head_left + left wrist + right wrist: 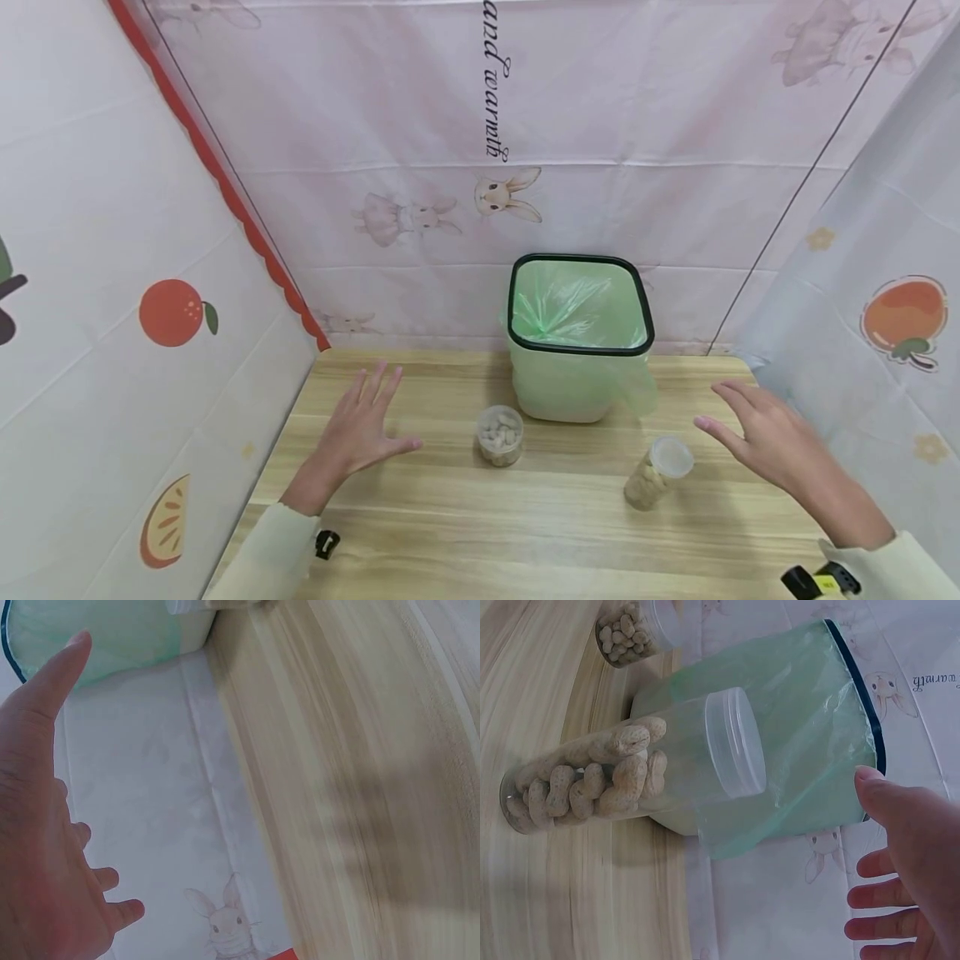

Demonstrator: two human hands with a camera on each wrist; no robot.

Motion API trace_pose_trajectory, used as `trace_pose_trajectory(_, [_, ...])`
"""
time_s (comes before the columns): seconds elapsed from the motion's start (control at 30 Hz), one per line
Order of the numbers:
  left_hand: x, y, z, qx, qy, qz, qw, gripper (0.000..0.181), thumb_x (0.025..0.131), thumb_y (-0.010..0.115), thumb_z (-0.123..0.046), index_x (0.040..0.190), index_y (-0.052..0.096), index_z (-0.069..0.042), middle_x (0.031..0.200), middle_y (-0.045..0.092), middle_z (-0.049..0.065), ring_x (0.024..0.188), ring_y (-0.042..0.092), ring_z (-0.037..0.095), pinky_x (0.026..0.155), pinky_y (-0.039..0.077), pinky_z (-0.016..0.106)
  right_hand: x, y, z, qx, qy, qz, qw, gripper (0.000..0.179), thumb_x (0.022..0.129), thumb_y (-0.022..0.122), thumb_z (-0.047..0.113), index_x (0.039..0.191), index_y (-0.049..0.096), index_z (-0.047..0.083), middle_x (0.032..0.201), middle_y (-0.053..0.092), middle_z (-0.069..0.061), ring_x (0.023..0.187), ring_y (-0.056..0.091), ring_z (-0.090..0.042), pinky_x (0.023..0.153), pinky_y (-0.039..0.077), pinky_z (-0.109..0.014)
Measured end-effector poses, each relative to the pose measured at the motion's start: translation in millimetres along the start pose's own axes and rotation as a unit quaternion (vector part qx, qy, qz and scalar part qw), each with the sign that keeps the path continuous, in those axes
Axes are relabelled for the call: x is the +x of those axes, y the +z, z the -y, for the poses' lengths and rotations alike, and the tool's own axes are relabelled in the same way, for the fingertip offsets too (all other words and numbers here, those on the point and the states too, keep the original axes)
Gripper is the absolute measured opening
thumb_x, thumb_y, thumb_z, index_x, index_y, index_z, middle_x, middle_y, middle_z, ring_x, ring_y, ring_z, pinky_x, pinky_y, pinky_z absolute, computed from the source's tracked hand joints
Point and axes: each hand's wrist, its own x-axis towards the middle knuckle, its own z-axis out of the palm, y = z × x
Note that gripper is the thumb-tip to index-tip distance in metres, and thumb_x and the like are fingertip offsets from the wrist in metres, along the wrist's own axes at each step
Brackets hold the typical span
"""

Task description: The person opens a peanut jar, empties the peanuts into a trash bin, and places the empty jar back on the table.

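Observation:
My left hand [358, 429] hovers over the left part of the table, fingers spread, holding nothing. My right hand [772, 433] is raised at the right with its thumb apart from the fingers, and it too holds nothing. Nearest to it stands a tall clear jar of peanuts [592, 776], lidded and partly filled; it does not touch the hand. A shorter clear jar [499, 435] with pale nuts inside stands near the middle of the table. In the left wrist view, the left thumb [64, 671] points up towards the bin.
Behind the jars stands a bin [558, 379] with a black rim and a green plastic liner [577, 304]. The wooden table [450, 533] meets a printed cloth [420, 292] at the back, with more cloth hanging at both sides.

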Motion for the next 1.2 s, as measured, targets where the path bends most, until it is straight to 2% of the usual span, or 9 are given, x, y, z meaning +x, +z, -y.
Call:
trace_pose_trajectory(0.23, [2.6, 6.9, -2.3, -0.010, 0.005, 0.006, 0.9999, 0.125, 0.075, 0.072, -0.080, 0.168, 0.012, -0.022, 0.176, 0.007, 0.013, 0.159, 0.008, 0.053, 0.124, 0.018, 0.073, 2.6, -4.3, 8.6, -0.003, -0.005, -0.004, 1.0000, 0.064, 0.091, 0.077, 0.044, 0.131, 0.064, -0.004, 0.128, 0.066, -0.030, 0.115, 0.062, -0.051, 0.092, 0.050, -0.066])
trace_pose_trajectory(0.43, [2.2, 11.6, -5.7, -0.026, 0.004, 0.005, 0.9996, 0.126, 0.074, 0.075, -0.078, 0.168, 0.011, -0.024, 0.175, 0.010, 0.017, 0.158, 0.011, 0.054, 0.121, 0.025, 0.074, 4.8, -6.4, 13.8, 0.004, -0.026, -0.025, 0.9994, 0.060, 0.088, 0.081, 0.037, 0.129, 0.065, -0.004, 0.125, 0.068, -0.030, 0.113, 0.064, -0.050, 0.091, 0.051, -0.065])
trace_pose_trajectory(0.63, [1.1, 17.8, -5.9, -0.042, -0.013, 0.008, 0.9990, 0.127, 0.072, 0.076, -0.079, 0.168, 0.013, -0.023, 0.172, 0.017, 0.023, 0.154, 0.017, 0.059, 0.116, 0.027, 0.079, 6.0, -4.2, 20.4, 0.012, -0.050, -0.034, 0.9981, 0.061, 0.086, 0.082, 0.037, 0.130, 0.065, -0.002, 0.124, 0.068, -0.030, 0.113, 0.064, -0.050, 0.090, 0.052, -0.066])
trace_pose_trajectory(0.83, [-1.8, 25.6, -5.9, -0.081, -0.028, 0.029, 0.9959, 0.133, 0.068, 0.071, -0.087, 0.169, 0.009, -0.026, 0.174, 0.010, 0.020, 0.154, 0.014, 0.060, 0.114, 0.028, 0.080, 9.5, -0.7, 27.1, 0.020, -0.091, -0.069, 0.9933, 0.057, 0.084, 0.084, 0.032, 0.126, 0.067, -0.002, 0.120, 0.071, -0.026, 0.110, 0.067, -0.047, 0.088, 0.055, -0.063])
trace_pose_trajectory(0.93, [-4.2, 29.2, -6.8, -0.106, -0.030, 0.035, 0.9933, 0.133, 0.068, 0.073, -0.085, 0.168, 0.007, -0.027, 0.175, 0.007, 0.019, 0.156, 0.011, 0.058, 0.110, 0.030, 0.082, 12.2, 0.2, 30.0, 0.018, -0.111, -0.082, 0.9903, 0.056, 0.084, 0.084, 0.034, 0.124, 0.069, -0.001, 0.118, 0.072, -0.024, 0.107, 0.069, -0.046, 0.085, 0.056, -0.062])
trace_pose_trajectory(1.1, [-7.3, 35.1, -8.3, -0.133, -0.032, 0.040, 0.9898, 0.134, 0.068, 0.080, -0.078, 0.169, 0.009, -0.025, 0.175, 0.006, 0.018, 0.157, 0.011, 0.055, 0.108, 0.034, 0.081, 17.1, 0.1, 36.3, 0.020, -0.122, -0.071, 0.9898, 0.055, 0.083, 0.084, 0.034, 0.124, 0.069, 0.000, 0.118, 0.072, -0.023, 0.108, 0.069, -0.045, 0.087, 0.056, -0.061])
trace_pose_trajectory(1.2, [-8.3, 38.4, -8.5, -0.138, -0.031, 0.039, 0.9892, 0.136, 0.067, 0.080, -0.079, 0.168, 0.010, -0.022, 0.175, 0.007, 0.019, 0.156, 0.014, 0.055, 0.107, 0.036, 0.081, 19.5, 0.1, 39.6, 0.024, -0.129, -0.063, 0.9893, 0.057, 0.082, 0.085, 0.032, 0.125, 0.069, 0.000, 0.119, 0.072, -0.023, 0.109, 0.068, -0.045, 0.088, 0.056, -0.061])
